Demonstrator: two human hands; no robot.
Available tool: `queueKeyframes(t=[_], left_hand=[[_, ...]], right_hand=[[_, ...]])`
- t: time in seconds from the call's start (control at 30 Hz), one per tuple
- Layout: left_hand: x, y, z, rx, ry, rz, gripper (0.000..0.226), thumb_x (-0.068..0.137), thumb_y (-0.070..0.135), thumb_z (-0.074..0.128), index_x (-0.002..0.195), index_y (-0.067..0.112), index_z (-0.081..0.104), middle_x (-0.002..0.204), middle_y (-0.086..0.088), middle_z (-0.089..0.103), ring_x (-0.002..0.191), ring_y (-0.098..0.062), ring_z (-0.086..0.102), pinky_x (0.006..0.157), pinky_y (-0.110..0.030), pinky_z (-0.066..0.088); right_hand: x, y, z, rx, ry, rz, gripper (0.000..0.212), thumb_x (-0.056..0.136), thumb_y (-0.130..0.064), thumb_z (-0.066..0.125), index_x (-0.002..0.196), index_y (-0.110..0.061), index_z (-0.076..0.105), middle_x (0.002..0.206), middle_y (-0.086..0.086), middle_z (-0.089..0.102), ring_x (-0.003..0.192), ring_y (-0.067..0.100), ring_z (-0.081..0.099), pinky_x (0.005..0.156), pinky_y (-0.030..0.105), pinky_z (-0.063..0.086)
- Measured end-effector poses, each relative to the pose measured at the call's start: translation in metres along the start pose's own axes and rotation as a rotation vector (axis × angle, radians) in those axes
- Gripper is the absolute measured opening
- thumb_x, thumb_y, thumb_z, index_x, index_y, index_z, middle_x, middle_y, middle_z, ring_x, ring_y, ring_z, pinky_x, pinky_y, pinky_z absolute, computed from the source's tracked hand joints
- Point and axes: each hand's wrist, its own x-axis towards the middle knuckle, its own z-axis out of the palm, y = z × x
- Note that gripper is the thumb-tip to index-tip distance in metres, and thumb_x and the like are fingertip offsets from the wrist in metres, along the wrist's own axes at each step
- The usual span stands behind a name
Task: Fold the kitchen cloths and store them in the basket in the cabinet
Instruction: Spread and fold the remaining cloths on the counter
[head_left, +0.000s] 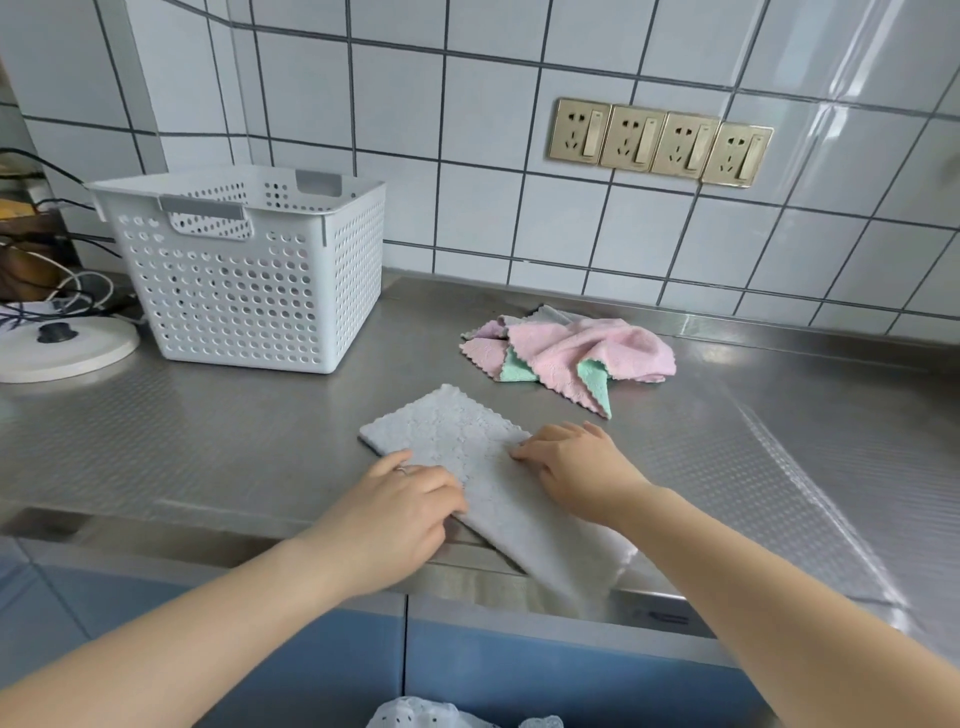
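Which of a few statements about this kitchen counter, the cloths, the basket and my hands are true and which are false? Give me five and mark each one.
1. Both hands rest on the grey cloth. True: the left hand and the right hand both lie on it.
2. The grey cloth lies wholly on the steel counter. False: its near end hangs over the counter's front edge.
3. The white perforated basket stands on the counter at the left. True.
4. Folded cloths fill the basket. False: through its holes and open top no cloth shows inside.
5. The pink and green cloths lie neatly folded. False: they lie crumpled in a heap near the tiled wall.
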Motion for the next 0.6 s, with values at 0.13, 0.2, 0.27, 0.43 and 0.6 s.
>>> queueKeyframes(t=[0.13,0.2,0.27,0.43,0.6], left_hand=[[-0.012,-0.014,-0.008,0.097,0.065,0.035,0.028,0.073,0.013,0.045,0.086,0.024,0.067,0.096,0.012,0.068,0.081,-0.01,0.068,0.101,-0.044,0.041],[-0.013,-0.023,-0.009,0.082,0.039,0.057,0.036,0.076,0.016,0.032,0.089,0.021,0.066,0.098,0.01,0.067,0.086,-0.012,0.067,0.105,-0.044,0.039],[-0.011,-0.03,-0.012,0.058,-0.022,0.084,0.042,0.079,0.02,0.026,0.098,0.018,0.063,0.106,0.007,0.064,0.097,-0.012,0.063,0.112,-0.041,0.032],[-0.018,-0.038,-0.013,0.114,-0.145,0.284,0.055,0.082,0.03,0.044,0.134,0.015,0.049,0.141,-0.001,0.047,0.135,-0.015,0.038,0.116,-0.046,0.019],[-0.021,-0.022,-0.008,0.28,-0.114,0.41,0.074,0.071,0.028,0.042,0.143,0.011,0.038,0.15,-0.008,0.034,0.139,-0.022,0.032,0.112,-0.045,0.026]], right_hand=[[-0.029,0.0,0.0,0.006,0.093,-0.071,0.04,0.087,-0.016,0.045,0.121,-0.032,0.06,0.118,-0.006,0.058,0.112,0.021,0.05,0.1,0.031,0.03],[-0.041,-0.003,0.003,0.008,0.142,-0.114,0.039,0.083,-0.014,0.048,0.116,-0.029,0.064,0.111,-0.005,0.061,0.104,0.022,0.053,0.096,0.029,0.033],[-0.052,-0.008,0.003,0.04,0.158,-0.153,0.037,0.081,-0.012,0.05,0.11,-0.025,0.067,0.104,-0.004,0.063,0.097,0.023,0.055,0.09,0.029,0.036],[-0.081,0.008,-0.007,0.001,0.243,-0.342,0.041,0.073,-0.011,0.06,0.113,-0.017,0.068,0.114,0.003,0.066,0.1,0.025,0.064,0.094,0.038,0.047],[-0.096,0.025,-0.003,-0.112,0.063,-0.426,0.066,0.076,-0.028,0.051,0.141,-0.024,0.042,0.148,-0.001,0.04,0.137,0.015,0.036,0.113,0.045,0.028]])
